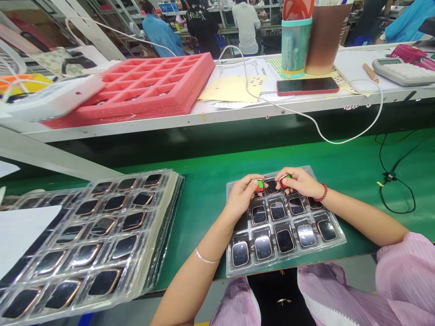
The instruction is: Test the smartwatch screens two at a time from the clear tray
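A clear plastic tray (234, 268) lies on the green bench in front of me, its pockets filled with dark square smartwatches (284, 241). Above its far rows, my left hand (244, 194) pinches a smartwatch (260, 184) whose screen glows red and green. My right hand (299, 182), with a red bead bracelet at the wrist, grips a second smartwatch (285, 181), also lit in red and green. The two watches are held a short way apart, with a dark watch (272, 187) in its pocket between them. My fingers hide part of both held watches.
To the left stands a stack of clear trays (158, 235) with more watches, partly under a white sheet (27, 233). The shelf above carries a red foam tray (195, 86), a phone (307, 86) and a calculator (404, 70). A black cable (390, 175) lies at right.
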`<action>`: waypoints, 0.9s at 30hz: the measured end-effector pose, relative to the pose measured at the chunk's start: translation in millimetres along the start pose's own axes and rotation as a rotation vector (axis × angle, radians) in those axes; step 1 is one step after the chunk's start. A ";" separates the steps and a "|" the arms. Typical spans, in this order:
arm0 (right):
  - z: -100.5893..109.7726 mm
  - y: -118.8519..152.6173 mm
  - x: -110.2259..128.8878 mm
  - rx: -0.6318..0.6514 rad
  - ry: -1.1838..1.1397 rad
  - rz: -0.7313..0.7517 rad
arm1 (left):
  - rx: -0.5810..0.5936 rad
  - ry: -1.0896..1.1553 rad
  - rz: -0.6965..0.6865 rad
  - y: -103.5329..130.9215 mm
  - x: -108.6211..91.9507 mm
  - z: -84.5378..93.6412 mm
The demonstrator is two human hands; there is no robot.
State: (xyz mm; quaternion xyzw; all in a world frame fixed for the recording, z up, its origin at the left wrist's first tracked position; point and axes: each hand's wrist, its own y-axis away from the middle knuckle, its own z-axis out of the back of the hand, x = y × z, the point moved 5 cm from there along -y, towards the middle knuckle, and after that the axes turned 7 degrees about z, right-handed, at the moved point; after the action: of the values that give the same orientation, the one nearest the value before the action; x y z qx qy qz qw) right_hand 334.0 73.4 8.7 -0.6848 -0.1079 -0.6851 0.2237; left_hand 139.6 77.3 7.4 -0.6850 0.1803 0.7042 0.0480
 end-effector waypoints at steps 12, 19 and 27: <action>0.6 0.5 -2.4 -0.011 0.047 0.021 | -0.004 0.032 -0.020 -3.0 4.7 1.6; 0.6 0.2 -5.2 -0.020 0.030 0.029 | 0.009 0.013 -0.018 -2.6 3.7 0.2; -0.6 0.6 -3.2 0.003 0.047 0.051 | 0.017 0.028 -0.034 -3.3 4.1 -0.4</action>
State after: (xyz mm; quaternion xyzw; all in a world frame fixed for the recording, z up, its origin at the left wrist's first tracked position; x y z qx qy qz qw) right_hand 333.6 73.1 5.4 -0.6709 -0.0860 -0.6948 0.2444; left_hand 140.7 79.5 2.7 -0.6974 0.1756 0.6919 0.0632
